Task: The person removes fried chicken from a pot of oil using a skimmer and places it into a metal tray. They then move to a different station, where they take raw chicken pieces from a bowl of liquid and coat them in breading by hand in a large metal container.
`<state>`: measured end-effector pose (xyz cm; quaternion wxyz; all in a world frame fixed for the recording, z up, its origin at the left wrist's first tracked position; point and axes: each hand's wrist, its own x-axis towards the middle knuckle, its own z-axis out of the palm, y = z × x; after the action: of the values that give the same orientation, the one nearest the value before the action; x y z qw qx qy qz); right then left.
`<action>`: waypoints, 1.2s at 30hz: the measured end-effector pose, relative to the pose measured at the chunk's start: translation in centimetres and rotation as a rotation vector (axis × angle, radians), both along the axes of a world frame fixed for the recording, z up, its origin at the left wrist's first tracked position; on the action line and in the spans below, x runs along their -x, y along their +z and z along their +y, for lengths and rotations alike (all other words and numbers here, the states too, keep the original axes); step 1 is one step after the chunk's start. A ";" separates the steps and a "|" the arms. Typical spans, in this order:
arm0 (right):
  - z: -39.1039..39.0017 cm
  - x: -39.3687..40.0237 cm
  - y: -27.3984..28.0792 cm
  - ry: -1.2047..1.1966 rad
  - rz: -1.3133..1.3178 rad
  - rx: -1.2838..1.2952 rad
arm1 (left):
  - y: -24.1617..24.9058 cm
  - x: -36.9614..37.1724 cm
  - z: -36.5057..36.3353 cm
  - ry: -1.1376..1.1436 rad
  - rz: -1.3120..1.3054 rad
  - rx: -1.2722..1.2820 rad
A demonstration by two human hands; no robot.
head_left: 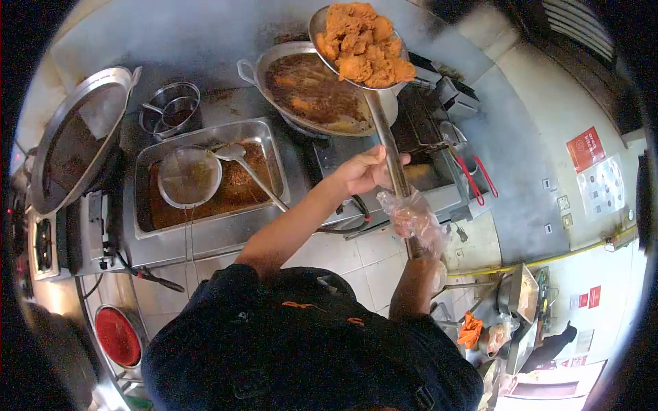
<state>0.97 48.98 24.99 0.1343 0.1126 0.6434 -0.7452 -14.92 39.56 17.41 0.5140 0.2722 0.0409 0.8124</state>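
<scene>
A long-handled strainer ladle [381, 113] is raised over the right side of a wide wok [251, 71] of dark bubbling oil. Its bowl is heaped with browned fried chicken pieces [363, 44]. My left hand [365, 171], bare, is closed round the upper part of the handle. Lower down, my right hand [415, 222], in a clear plastic glove, grips the same handle near its end. A few pieces show in the oil below.
A steel tray [279, 161] of brown crumbs and oil holds a round mesh skimmer [190, 178] and a metal ladle [232, 152]. Another wok [46, 171] stands far left, near a steel pot [195, 103]. Red-handled fryer baskets [473, 179] sit to the right. Below left is a red round container [118, 335].
</scene>
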 end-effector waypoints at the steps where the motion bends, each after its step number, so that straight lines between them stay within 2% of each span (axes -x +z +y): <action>1: 0.0 0.0 -0.2 0.009 -0.004 0.005 | -0.4 -0.2 0.4 0.009 -0.004 0.005; 3: 0.0 -0.2 -1.0 -0.110 -0.104 0.336 | -1.6 -1.3 1.2 0.129 -0.124 0.120; 4: 0.4 -0.1 -1.7 -0.094 -0.099 0.345 | -1.3 -1.5 0.9 0.144 -0.116 0.128; 6: 1.8 -0.4 -4.4 -0.323 -0.323 0.384 | -1.4 -1.9 -0.1 -0.033 -0.197 0.015; 7: 2.1 -0.7 -5.7 -0.065 -0.190 0.746 | -2.4 -1.9 -0.2 -0.041 -0.181 0.116; 8: 2.6 -1.2 -6.7 -0.050 -0.201 0.747 | -3.3 -2.0 -0.1 -0.024 -0.187 0.118; 10: 2.6 -1.7 -7.5 -0.042 -0.043 0.010 | -4.4 -2.6 0.3 -0.026 -0.300 0.008; 11: 4.5 -2.2 -8.8 -0.021 -0.050 0.014 | -5.0 -2.8 0.3 0.024 -0.334 0.059; 13: 7.4 -1.3 -10.8 -0.348 -0.386 0.935 | -5.5 -2.8 0.1 0.064 -0.313 0.098; 14: 7.5 -1.2 -10.8 -0.333 -0.396 0.931 | -5.7 -3.1 0.2 0.082 -0.304 0.131; 16: 4.3 -1.6 -6.9 -0.253 -0.426 1.107 | -6.0 -3.5 0.6 0.099 -0.299 0.056; 17: 6.1 -2.4 -8.8 -0.328 0.005 0.300 | -5.4 -3.6 0.4 0.101 -0.302 0.079; 18: 6.1 -1.9 -8.1 -0.325 0.008 0.298 | -4.8 -3.7 0.3 0.101 -0.304 0.102; 19: 5.7 -1.2 -6.6 -0.080 -0.083 0.305 | -4.6 -3.6 0.3 0.066 -0.285 -0.007; 20: 5.2 -1.1 -5.0 0.165 -0.174 0.310 | -4.3 -3.7 0.2 0.068 -0.285 -0.008; 21: 2.4 -2.5 -3.1 -0.150 -0.088 0.142 | -3.6 -3.9 -0.2 0.099 -0.232 -0.043; 22: 2.6 -2.5 -3.1 -0.145 -0.088 0.144 | -3.0 -4.0 -0.6 0.132 -0.178 -0.076; 24: 4.1 -1.9 -3.1 -0.228 -0.523 0.175 | -1.6 -4.5 -1.9 0.156 -0.127 -0.093; 25: 3.9 -2.5 -2.8 0.086 -0.415 0.985 | -0.5 -5.4 -3.0 0.261 -0.126 0.044; 26: 3.9 -2.9 -2.1 0.099 -0.415 0.988 | 0.0 -6.2 -4.0 0.366 -0.128 0.181; 28: -1.5 -4.1 3.6 0.014 -0.273 -0.070 | 0.1 -7.0 -5.5 0.393 -0.069 0.181; 29: 0.1 -4.9 1.5 -0.043 -0.241 0.271 | 0.5 -7.7 -6.5 0.442 -0.037 0.252; 31: -2.5 -5.3 3.9 0.020 -0.198 0.219 | 1.5 -8.6 -9.0 0.518 0.080 0.454; 32: -3.5 -5.3 4.7 0.077 -0.158 0.163 | 2.0 -9.1 -10.0 0.534 0.078 0.464; 34: -3.6 -4.5 3.8 0.112 -0.221 0.141 | 2.3 -10.6 -11.9 0.625 0.006 0.478; 36: -4.4 -3.0 4.2 0.293 -0.332 0.101 | 2.0 -11.3 -13.3 0.670 -0.031 0.581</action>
<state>3.94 44.58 29.16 0.3509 0.1322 0.5837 -0.7202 -3.65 26.29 19.41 0.2779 0.0761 0.3457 0.8930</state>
